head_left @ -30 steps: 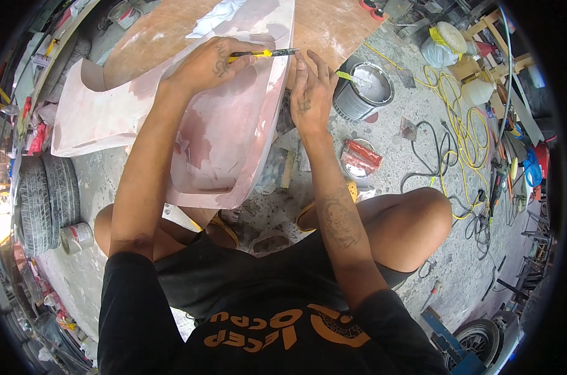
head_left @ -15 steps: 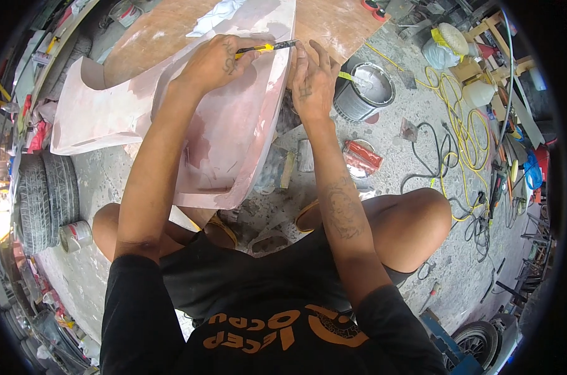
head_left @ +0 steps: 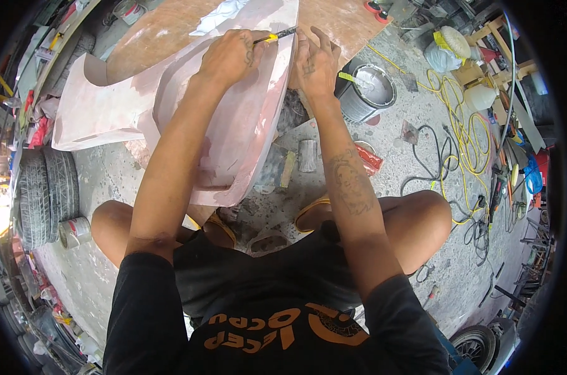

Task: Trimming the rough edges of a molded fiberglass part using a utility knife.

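A large curved panel (head_left: 233, 125), whitish with pinkish-brown patches, lies tilted before me. My left hand (head_left: 228, 57) is closed around a yellow and black utility knife (head_left: 272, 38), above the panel. The knife's dark end reaches the panel's right edge. Beyond that edge is my right hand (head_left: 318, 65), its fingers stretched and slightly apart, the nearest ones close to the knife's tip. Whether they touch the tip or only the edge I cannot tell.
Right of the panel stands an open can (head_left: 366, 94) of grey material with a stick across its rim. A red-smeared scraper (head_left: 370, 159) lies below it. Yellow hose (head_left: 458, 119) and dark cables coil at right. Tyres (head_left: 41, 197) stand at left; a plywood board (head_left: 336, 28) lies behind.
My left hand with the knife has shifted slightly up and to the right along the panel's edge. My right hand has moved up a little beside it.
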Demonstrator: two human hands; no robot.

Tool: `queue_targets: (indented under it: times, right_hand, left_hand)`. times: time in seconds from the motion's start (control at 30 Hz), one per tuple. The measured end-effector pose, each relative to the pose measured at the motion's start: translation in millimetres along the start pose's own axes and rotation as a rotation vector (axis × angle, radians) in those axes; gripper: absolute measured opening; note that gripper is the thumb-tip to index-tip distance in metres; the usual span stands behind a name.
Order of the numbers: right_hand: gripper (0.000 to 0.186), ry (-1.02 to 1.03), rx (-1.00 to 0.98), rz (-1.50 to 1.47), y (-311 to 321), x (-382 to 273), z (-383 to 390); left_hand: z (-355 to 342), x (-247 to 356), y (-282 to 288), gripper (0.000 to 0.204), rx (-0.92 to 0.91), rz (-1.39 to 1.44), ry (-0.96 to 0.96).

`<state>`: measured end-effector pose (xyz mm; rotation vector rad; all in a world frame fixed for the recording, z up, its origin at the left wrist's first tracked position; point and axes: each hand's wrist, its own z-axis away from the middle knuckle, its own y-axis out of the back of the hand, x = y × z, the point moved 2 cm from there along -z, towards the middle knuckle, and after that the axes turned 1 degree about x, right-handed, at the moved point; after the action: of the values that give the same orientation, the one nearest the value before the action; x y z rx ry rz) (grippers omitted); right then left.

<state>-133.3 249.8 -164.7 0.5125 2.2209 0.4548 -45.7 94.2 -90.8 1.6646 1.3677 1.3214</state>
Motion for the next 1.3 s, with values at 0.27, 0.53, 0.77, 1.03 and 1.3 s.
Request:
queue_targets:
  times: [0.27,0.53,0.77,1.03,1.3]
  right_hand:
    - [0.035,0.067,-0.009,0.081,14,-8,8]
    - [0.039,0.049,-0.012,-0.110,54,-41,41]
    - [0.043,0.088,-0.124,-0.185,53,-26,12]
    - [0.039,0.209,-0.476,-0.199,56,-44,-17]
    - [0.058,0.771,-0.635,0.044,22,-24,-92]
  left_hand:
    - [13,2,8,0.028,-0.001,0.103,-0.011]
    - [66,-21,23,0.030,-0.013,0.410,-0.287]
    - [114,-14,124,0.032,-0.381,0.522,0.218]
    - [115,-66,102,0.034,0.077,0.490,0.062]
    - [38,-29,-9,0.030,0.024,1.062,0.527]
